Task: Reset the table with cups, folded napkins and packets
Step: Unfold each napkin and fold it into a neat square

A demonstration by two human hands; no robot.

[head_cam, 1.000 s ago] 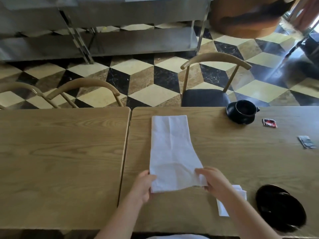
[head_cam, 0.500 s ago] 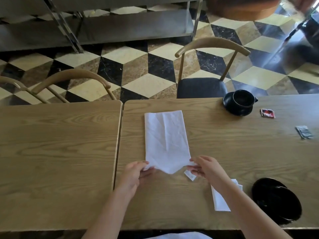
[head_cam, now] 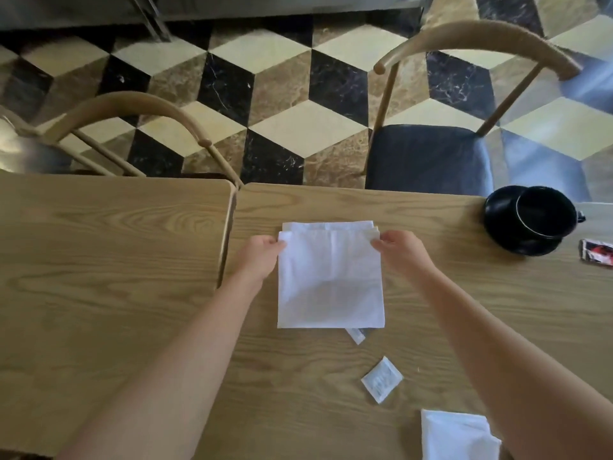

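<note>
Napkin (head_cam: 331,280) now lies doubled over near the middle of the worktop (head_cam: 464,313); a second ago it lay full length. Left hand (head_cam: 258,257) and right hand (head_cam: 399,250) pinch its far corners, fingers clenched on cloth. White packet (head_cam: 381,379) sits just nearer than the napkin. Judgement: fold nearly complete; edges need aligning.

I see two wooden counters (head_cam: 109,260) pushed together, two curved-back chairs (head_cam: 431,154) beyond them, and a cube-patterned marble floor (head_cam: 282,104) in black, cream and brown.
</note>
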